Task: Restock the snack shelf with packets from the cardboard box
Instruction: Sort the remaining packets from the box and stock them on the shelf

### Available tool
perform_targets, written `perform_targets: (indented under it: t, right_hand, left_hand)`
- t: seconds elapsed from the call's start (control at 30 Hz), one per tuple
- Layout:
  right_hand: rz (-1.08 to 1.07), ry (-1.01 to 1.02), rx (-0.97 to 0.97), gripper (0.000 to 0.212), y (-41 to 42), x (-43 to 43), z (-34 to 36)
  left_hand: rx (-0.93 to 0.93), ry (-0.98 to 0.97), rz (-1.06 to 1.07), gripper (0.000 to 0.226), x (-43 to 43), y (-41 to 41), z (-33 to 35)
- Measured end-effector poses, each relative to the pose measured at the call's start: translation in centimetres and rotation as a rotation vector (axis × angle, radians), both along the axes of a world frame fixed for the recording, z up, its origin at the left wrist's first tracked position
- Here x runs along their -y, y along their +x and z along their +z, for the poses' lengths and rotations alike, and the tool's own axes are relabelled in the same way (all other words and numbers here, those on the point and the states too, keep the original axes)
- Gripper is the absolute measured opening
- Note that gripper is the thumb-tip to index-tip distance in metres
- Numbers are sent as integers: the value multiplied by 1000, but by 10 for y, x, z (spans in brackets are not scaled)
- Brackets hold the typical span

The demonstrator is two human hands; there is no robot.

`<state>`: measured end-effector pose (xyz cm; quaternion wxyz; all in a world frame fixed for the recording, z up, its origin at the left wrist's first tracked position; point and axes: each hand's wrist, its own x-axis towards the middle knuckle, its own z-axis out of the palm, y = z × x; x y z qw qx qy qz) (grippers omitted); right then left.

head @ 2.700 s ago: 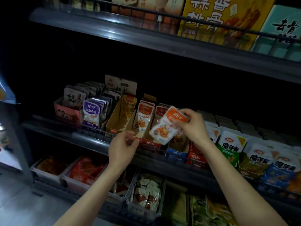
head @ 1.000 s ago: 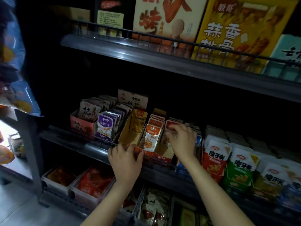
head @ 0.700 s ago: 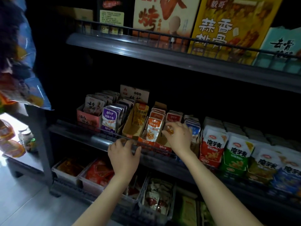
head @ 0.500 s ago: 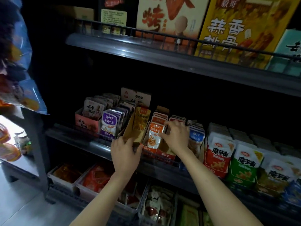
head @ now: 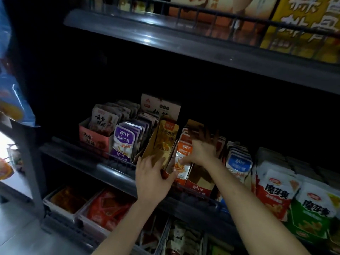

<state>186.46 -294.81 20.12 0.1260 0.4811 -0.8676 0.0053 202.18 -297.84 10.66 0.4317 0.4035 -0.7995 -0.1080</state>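
On the middle shelf (head: 110, 172) a row of orange snack packets (head: 181, 162) stands in an open brown cardboard display tray (head: 200, 183). My right hand (head: 202, 148) lies over the tops of this row, fingers spread toward the back and thumb against the front packet. My left hand (head: 152, 177) presses against the front of the neighbouring tray, which holds a yellow packet (head: 165, 140). The cardboard supply box is out of view.
Purple packets (head: 124, 142) and a pink box (head: 93, 138) stand to the left, blue packets (head: 238, 162) and red and green packs (head: 276, 192) to the right. Bins of red packets (head: 108, 208) sit below. The upper shelf (head: 184, 43) overhangs closely.
My right hand put the orange packet it held into the row and now spreads over the packet tops. My left hand rose from the shelf rail onto the yellow tray's front.
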Motion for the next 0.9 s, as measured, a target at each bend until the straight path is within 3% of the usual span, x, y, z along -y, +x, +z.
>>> perform_targets:
  t: [0.17, 0.47, 0.9]
  right_hand:
    - [-31, -30, -128, 110, -2, 11, -7]
    - [14, -203, -269, 80, -10, 13, -5]
    - [41, -233, -131, 88, -15, 6, -7]
  left_hand:
    - [-8, 22, -10, 66, 0, -1, -2]
    - [-11, 26, -10, 64, -2, -1, -4]
    - [-11, 36, -4, 63, 0, -3, -4]
